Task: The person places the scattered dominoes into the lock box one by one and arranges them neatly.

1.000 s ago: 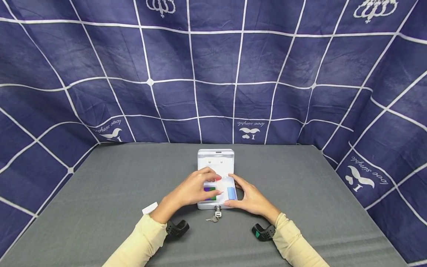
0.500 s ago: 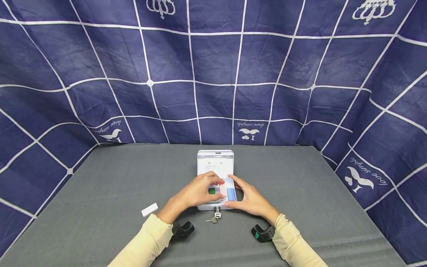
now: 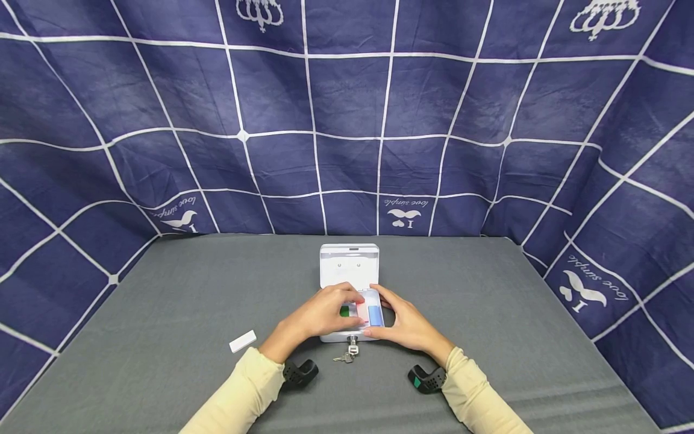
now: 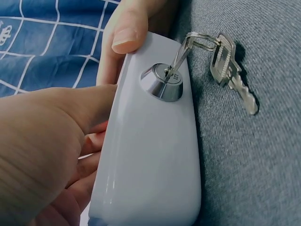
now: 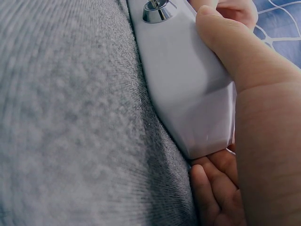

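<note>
A small white lockbox stands on the table with its lid raised at the back. My left hand reaches into it, thumb and fingers pinching a flat pinkish piece at its near and far ends. Right of that piece lies a blue one, and a green one shows partly behind my left hand. My right hand grips the box's right side, thumb on the front rim and fingers around the side. In the left wrist view, the lock in the box's front holds a key on a ring.
A second key hangs from the ring and lies on the grey cloth. Left of the box, near my left sleeve, is a white rectangular block. A blue checked curtain closes off the back and sides.
My left hand has moved slightly right and down inside the box with the pinkish piece, setting it beside the blue one. My right hand has stayed on the box.
</note>
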The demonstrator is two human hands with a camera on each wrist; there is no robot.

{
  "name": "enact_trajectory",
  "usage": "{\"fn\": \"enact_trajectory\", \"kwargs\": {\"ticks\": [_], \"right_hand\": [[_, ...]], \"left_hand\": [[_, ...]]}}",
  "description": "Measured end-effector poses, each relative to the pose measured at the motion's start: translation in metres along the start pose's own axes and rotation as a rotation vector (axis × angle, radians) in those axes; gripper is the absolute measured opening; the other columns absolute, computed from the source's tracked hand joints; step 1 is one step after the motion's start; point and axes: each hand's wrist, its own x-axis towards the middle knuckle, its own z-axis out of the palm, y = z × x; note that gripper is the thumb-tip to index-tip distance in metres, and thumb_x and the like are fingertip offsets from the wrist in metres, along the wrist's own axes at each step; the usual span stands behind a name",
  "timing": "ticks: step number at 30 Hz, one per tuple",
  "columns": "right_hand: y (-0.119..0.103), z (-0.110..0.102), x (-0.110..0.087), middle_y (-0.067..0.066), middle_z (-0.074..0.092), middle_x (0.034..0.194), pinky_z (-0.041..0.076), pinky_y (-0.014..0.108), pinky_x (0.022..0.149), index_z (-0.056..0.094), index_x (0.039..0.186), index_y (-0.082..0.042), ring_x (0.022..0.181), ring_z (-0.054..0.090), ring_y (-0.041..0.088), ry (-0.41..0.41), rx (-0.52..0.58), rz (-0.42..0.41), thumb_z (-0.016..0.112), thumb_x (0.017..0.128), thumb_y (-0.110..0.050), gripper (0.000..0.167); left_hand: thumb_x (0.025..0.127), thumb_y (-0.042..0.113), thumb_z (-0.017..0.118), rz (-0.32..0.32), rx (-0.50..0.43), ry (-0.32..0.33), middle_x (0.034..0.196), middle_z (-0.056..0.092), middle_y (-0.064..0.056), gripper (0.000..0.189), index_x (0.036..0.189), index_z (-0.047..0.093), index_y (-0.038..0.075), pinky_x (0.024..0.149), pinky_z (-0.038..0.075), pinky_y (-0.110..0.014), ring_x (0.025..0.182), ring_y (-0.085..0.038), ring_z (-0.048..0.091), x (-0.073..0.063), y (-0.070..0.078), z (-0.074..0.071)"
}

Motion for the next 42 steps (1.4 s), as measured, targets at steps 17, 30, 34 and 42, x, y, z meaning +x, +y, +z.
{"fn": "enact_trajectory", "kwargs": {"ticks": [17, 30, 34, 42], "right_hand": [[-0.0015, 0.0014, 0.0013, 0.011, 0.053, 0.153, 0.045, 0.05, 0.111, 0.039, 0.159, -0.017, 0.133, 0.058, 0.026, -0.009, 0.004, 0.006, 0.085, 0.081, -0.049, 0.097], [-0.0029, -0.0007, 0.0018, 0.011, 0.05, 0.155, 0.045, 0.049, 0.111, 0.038, 0.16, -0.018, 0.134, 0.058, 0.027, -0.01, 0.007, 0.018, 0.085, 0.082, -0.049, 0.096], [-0.0019, -0.0008, 0.0018, 0.011, 0.05, 0.155, 0.045, 0.048, 0.111, 0.039, 0.159, -0.018, 0.133, 0.058, 0.026, -0.01, 0.005, 0.014, 0.085, 0.082, -0.048, 0.096], [-0.0003, -0.0004, 0.0012, 0.011, 0.05, 0.154, 0.045, 0.049, 0.111, 0.038, 0.16, -0.017, 0.133, 0.058, 0.026, -0.01, 0.007, 0.011, 0.085, 0.082, -0.049, 0.096]], "left_hand": [[0.085, 0.022, 0.085, -0.015, 0.052, -0.044, 0.109, 0.072, -0.006, 0.034, 0.114, 0.077, 0.005, 0.089, 0.055, -0.039, 0.101, -0.02, 0.068, 0.0016, 0.0002, 0.0058], [0.085, 0.022, 0.085, 0.003, 0.094, -0.055, 0.106, 0.071, -0.007, 0.034, 0.113, 0.078, 0.004, 0.087, 0.055, -0.036, 0.098, -0.02, 0.067, 0.0054, 0.0, 0.007], [0.085, 0.021, 0.084, 0.0, 0.098, -0.076, 0.107, 0.071, -0.007, 0.034, 0.113, 0.078, 0.004, 0.089, 0.054, -0.037, 0.099, -0.021, 0.067, 0.0063, 0.001, 0.0069], [0.085, 0.021, 0.084, -0.003, 0.111, -0.095, 0.109, 0.072, -0.008, 0.033, 0.114, 0.078, 0.005, 0.093, 0.054, -0.039, 0.102, -0.023, 0.068, 0.0078, 0.0017, 0.0085]]}}
